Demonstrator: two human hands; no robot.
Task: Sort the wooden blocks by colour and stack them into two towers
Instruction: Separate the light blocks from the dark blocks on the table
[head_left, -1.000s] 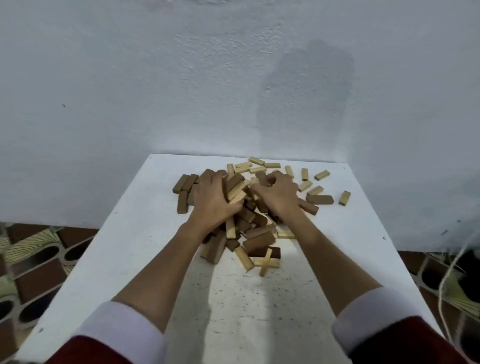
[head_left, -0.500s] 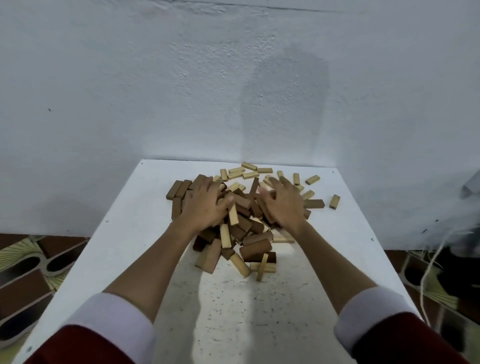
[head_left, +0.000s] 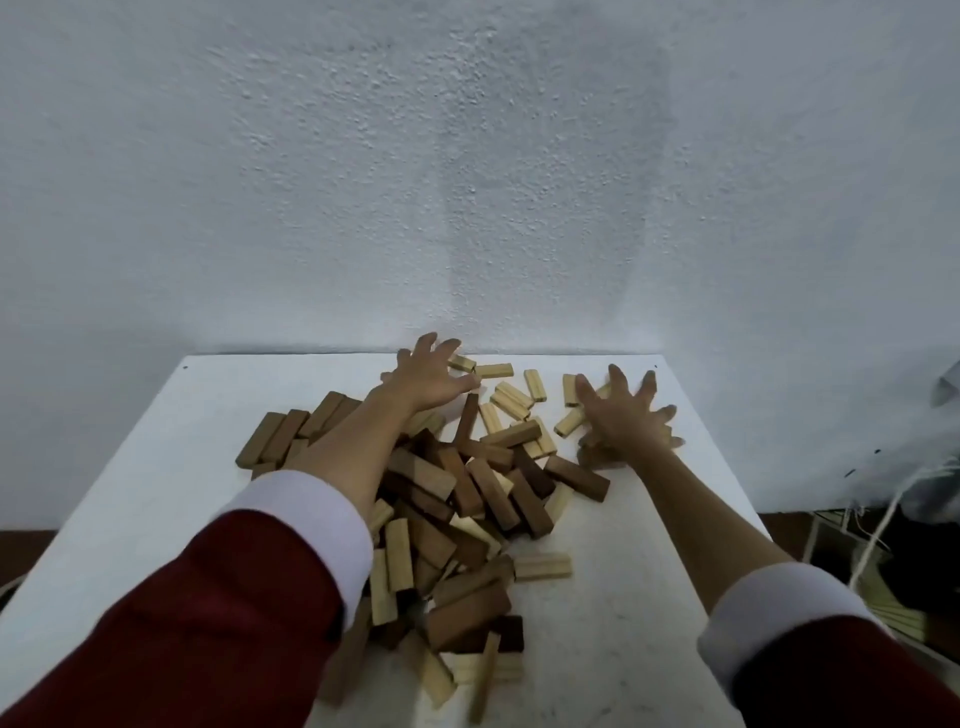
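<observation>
A loose heap of dark brown blocks (head_left: 470, 486) and light yellow blocks (head_left: 399, 555) covers the middle of the white table (head_left: 130, 499). More light blocks (head_left: 511, 399) lie scattered near the far edge, and a few brown ones (head_left: 283, 434) lie side by side at the left. My left hand (head_left: 428, 379) reaches over the heap to the far edge, fingers spread, touching light blocks there. My right hand (head_left: 626, 418) lies at the far right with fingers splayed, pressing down on a few light blocks.
A rough white wall (head_left: 467, 182) rises directly behind the table. Bare table surface (head_left: 623, 597) shows on the near right. Cords and dark clutter (head_left: 883, 545) sit off the right edge, low down.
Both hands left the middle of the heap and reached toward the far edge, fingers spreading. The right hand went far right. The camera has moved closer and blocks have shifted.
</observation>
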